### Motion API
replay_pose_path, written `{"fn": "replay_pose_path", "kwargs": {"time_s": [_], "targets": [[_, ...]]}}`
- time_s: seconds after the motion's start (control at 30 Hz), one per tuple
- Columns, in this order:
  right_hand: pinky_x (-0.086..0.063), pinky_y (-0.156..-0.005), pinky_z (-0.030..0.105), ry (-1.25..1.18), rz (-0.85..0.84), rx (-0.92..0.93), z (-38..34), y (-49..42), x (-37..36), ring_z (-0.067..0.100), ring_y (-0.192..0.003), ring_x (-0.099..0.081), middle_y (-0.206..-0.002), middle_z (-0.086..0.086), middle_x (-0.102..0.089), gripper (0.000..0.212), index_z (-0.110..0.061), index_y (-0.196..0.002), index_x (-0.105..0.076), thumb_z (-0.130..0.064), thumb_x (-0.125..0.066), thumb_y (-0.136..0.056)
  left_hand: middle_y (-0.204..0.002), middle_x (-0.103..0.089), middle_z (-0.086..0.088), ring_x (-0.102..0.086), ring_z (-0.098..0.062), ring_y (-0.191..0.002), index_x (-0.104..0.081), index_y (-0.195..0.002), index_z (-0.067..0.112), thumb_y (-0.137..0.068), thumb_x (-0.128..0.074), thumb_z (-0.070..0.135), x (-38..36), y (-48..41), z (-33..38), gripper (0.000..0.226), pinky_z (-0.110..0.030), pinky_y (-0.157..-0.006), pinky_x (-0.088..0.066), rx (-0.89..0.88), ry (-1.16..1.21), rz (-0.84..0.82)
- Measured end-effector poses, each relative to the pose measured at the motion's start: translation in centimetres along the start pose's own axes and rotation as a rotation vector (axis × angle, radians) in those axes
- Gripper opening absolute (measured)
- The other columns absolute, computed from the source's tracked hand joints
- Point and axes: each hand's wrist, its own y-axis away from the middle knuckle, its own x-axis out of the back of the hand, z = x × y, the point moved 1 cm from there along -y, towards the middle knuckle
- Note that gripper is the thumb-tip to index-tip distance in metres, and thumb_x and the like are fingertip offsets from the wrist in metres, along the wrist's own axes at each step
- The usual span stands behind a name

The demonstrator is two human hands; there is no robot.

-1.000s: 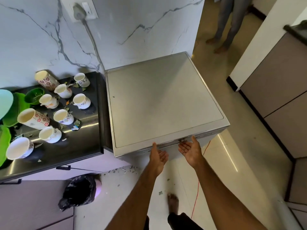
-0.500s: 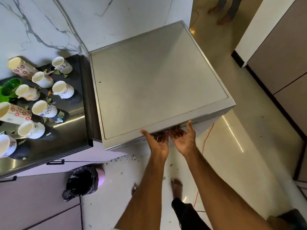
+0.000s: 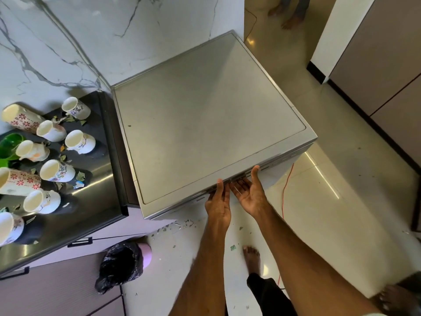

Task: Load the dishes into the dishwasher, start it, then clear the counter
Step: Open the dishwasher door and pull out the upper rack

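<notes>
The silver dishwasher (image 3: pixel 205 124) stands beside the dark counter (image 3: pixel 98 179), its door closed. Both of my hands are at the front top edge. My left hand (image 3: pixel 218 206) reaches up with its fingers tucked into the handle recess. Right beside it, my right hand (image 3: pixel 249 195) lies palm up, its fingertips hidden under the same lip and its thumb against the edge. Several white cups (image 3: pixel 57 171) and tall flowered mugs (image 3: pixel 19 119) stand on the counter among leaf scraps, with a green bowl (image 3: pixel 6 147) at the left edge.
A bin lined with a black bag (image 3: pixel 120 265) stands on the floor below the counter. Scraps (image 3: pixel 186 224) litter the tiles. An orange cable (image 3: pixel 284 195) runs down by the dishwasher. Another person's feet (image 3: pixel 289 17) are at the far end. Cabinets (image 3: pixel 387 65) line the right.
Both hands rose from below the dishwasher's front edge and came together, fingers slipping into the handle recess. The view moved closer and shifted left to right.
</notes>
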Motion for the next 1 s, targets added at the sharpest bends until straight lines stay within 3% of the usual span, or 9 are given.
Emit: {"fn": "replay_pose_path", "kwargs": {"time_s": [0.23,0.4,0.5,0.6,0.67,0.77,0.87,0.93,1.0], "targets": [[-0.052,-0.103,0.047,0.112,0.049,0.030,0.2,0.8,0.2,0.033,-0.117,-0.065,-0.129,0.020,-0.064,0.080,-0.005,-0.136,-0.054,-0.062,-0.066,-0.082,-0.103,-0.072,-0.015,-0.073,-0.026,-0.098,-0.065,-0.096,0.002,-0.081,-0.081,0.023,-0.7,1.2,-1.4,0.031,-0.038,-0.093,-0.058,-0.051,-0.138,0.181],[-0.061,-0.084,0.045,0.293,0.135,0.061,1.4,5.4,5.3,0.025,-0.103,-0.072,-0.119,0.017,-0.069,0.062,-0.006,-0.132,-0.053,-0.040,-0.075,-0.086,-0.100,-0.072,-0.009,-0.073,-0.022,-0.092,-0.059,-0.104,0.007,-0.075,-0.082,0.039,2.2,5.1,-6.4,0.048,-0.045,-0.092,-0.058,-0.012,-0.231,0.314],[-0.062,-0.077,0.041,0.333,0.227,0.046,2.2,8.2,8.8,0.023,-0.094,-0.074,-0.114,0.011,-0.070,0.057,-0.013,-0.125,-0.056,-0.037,-0.081,-0.081,-0.105,-0.069,-0.011,-0.070,-0.025,-0.099,-0.060,-0.108,0.012,-0.079,-0.078,0.045,5.3,8.1,-7.9,0.048,-0.044,-0.093,-0.057,0.124,-0.352,0.270],[-0.058,-0.091,0.048,0.421,0.381,0.067,3.9,9.7,11.7,0.025,-0.104,-0.069,-0.118,0.003,-0.066,0.066,-0.028,-0.125,-0.053,-0.050,-0.086,-0.072,-0.105,-0.062,-0.010,-0.066,-0.023,-0.095,-0.055,-0.110,0.015,-0.084,-0.066,0.063,8.0,10.2,-7.3,0.055,-0.039,-0.086,-0.060,0.409,-0.714,0.249],[-0.057,-0.094,0.049,0.524,0.473,0.107,4.7,10.3,13.1,0.023,-0.101,-0.069,-0.113,0.004,-0.068,0.056,-0.022,-0.120,-0.059,-0.048,-0.083,-0.077,-0.101,-0.067,-0.010,-0.069,-0.025,-0.091,-0.058,-0.107,0.015,-0.084,-0.055,0.075,9.4,10.1,-6.5,0.064,-0.039,-0.079,-0.062,0.483,-1.096,0.197],[-0.057,-0.094,0.049,0.743,0.653,0.189,5.0,11.1,13.7,0.023,-0.095,-0.070,-0.107,0.011,-0.071,0.052,-0.004,-0.111,-0.065,-0.039,-0.084,-0.078,-0.097,-0.074,-0.009,-0.072,-0.025,-0.090,-0.069,-0.111,0.009,-0.085,-0.053,0.071,10.9,8.7,-4.8,0.069,-0.040,-0.082,-0.061,0.197,-1.700,0.151],[-0.046,-0.108,0.049,1.106,0.860,0.272,4.8,11.5,13.0,0.040,-0.134,-0.045,-0.151,0.027,-0.034,0.100,0.002,-0.148,-0.028,-0.037,-0.086,-0.075,-0.116,-0.067,-0.010,-0.064,-0.031,-0.109,-0.064,-0.116,0.009,-0.081,-0.066,0.057,10.9,8.0,-3.2,0.060,-0.038,-0.090,-0.051,-0.066,-2.044,0.149],[-0.027,-0.120,0.051,1.510,0.806,0.422,4.7,11.1,12.7,0.041,-0.150,-0.015,-0.163,0.026,-0.009,0.105,-0.002,-0.156,-0.013,-0.036,-0.079,-0.081,-0.119,-0.065,-0.009,-0.062,-0.031,-0.112,-0.062,-0.115,0.012,-0.081,-0.070,0.050,10.8,7.5,-2.7,0.052,-0.040,-0.091,-0.049,-0.159,-2.155,0.061],[-0.017,-0.123,0.049,1.848,0.643,0.561,5.4,10.4,12.4,0.039,-0.153,-0.009,-0.163,0.025,-0.011,0.089,-0.002,-0.153,-0.026,-0.019,-0.078,-0.083,-0.123,-0.062,-0.008,-0.059,-0.029,-0.115,-0.059,-0.119,0.013,-0.085,-0.070,0.044,11.3,7.0,-2.8,0.048,-0.042,-0.093,-0.049,-0.203,-2.205,-0.074]]}}
